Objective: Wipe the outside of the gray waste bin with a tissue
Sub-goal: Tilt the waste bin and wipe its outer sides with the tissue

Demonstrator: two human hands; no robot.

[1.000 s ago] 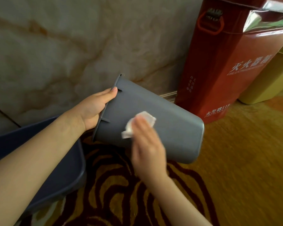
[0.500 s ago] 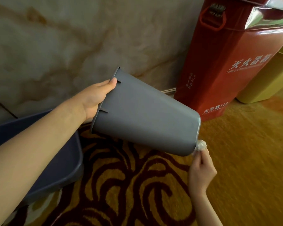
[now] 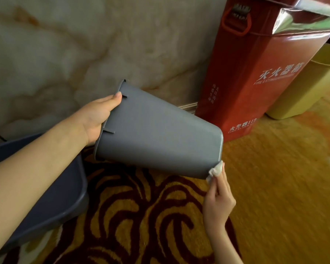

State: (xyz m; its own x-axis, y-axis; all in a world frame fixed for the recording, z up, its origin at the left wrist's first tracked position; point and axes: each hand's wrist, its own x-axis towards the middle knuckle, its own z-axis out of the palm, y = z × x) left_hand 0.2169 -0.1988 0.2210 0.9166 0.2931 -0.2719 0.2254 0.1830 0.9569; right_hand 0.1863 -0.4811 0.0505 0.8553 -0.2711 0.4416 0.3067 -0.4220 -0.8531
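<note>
The gray waste bin (image 3: 156, 134) hangs tilted on its side above the carpet, its open rim to the left and its base to the right. My left hand (image 3: 97, 116) grips the rim, thumb on the outside edge. My right hand (image 3: 218, 199) holds a crumpled white tissue (image 3: 215, 171) pressed against the bin's lower right corner, at the base edge. The inside of the bin is hidden from me.
A dark blue tub (image 3: 51, 189) sits on the floor at the left under my forearm. A red fire extinguisher box (image 3: 255, 73) stands against the marble wall (image 3: 74, 44), with a yellow bin (image 3: 309, 88) to its right. Patterned carpet (image 3: 141, 216) covers the floor.
My right hand slid the tissue from the middle of the bin's side down to its base corner. The bin tipped a little with the rim rising. Since half a second ago little has moved.
</note>
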